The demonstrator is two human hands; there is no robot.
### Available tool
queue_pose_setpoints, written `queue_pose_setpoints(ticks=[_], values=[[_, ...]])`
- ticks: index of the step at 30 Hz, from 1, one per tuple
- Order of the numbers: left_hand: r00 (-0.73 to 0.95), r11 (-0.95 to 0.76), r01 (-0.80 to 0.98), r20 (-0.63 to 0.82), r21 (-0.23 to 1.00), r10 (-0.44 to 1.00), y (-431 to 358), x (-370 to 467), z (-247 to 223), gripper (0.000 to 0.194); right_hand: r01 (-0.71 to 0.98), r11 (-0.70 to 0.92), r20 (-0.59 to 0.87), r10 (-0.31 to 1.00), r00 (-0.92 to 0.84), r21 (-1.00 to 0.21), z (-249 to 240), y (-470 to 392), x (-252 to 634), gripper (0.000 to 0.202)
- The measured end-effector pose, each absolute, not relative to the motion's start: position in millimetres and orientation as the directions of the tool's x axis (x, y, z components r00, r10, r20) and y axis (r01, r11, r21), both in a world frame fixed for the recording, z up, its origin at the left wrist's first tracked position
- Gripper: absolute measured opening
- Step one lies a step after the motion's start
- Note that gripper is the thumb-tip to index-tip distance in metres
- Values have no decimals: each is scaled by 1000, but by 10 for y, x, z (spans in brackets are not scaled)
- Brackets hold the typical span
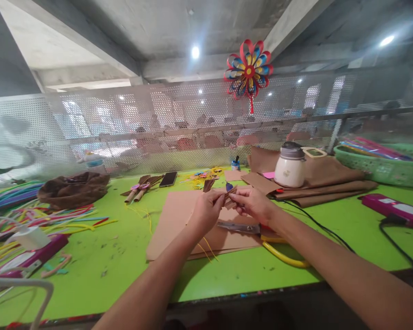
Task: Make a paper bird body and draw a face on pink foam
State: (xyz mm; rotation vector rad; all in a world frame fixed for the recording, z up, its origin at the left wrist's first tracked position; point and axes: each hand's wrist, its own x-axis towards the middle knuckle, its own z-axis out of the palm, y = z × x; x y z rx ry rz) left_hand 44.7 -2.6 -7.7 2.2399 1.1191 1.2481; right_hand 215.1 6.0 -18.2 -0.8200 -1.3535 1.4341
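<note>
Both my hands meet above the middle of the table, fingers closed in a pinch. Between them is a pleated strip of brown paper (208,184), its fanned end rising past my left hand (205,210). My right hand (256,204) grips the paper's other side. A small dark blue tip (229,186) shows just behind the fingers; what it belongs to is hidden. Thin yellow string (209,251) hangs below my left hand. Underneath lie flat brown paper sheets (172,220). Scissors (239,227) with yellow handles rest on them, partly covered by my right forearm.
Two finished-looking pleated paper pieces (139,190) lie left of a phone (168,179). A white jar (289,167) stands before folded brown paper (333,176). A green basket (371,167), purple power strips (395,208), cords and colourful strips (69,215) occupy the sides.
</note>
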Motion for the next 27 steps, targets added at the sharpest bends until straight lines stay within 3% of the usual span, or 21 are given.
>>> queue_pose_setpoints(ticks=[17, 27], values=[[147, -519, 433, 510, 737, 847, -48, 451, -58, 26, -210, 53, 130, 920, -370, -976, -157, 10, 2144, 33], [198, -550, 419, 518, 723, 832, -88, 480, -57, 24, -229, 72, 145, 937, -317, -971, -195, 48, 2130, 33]])
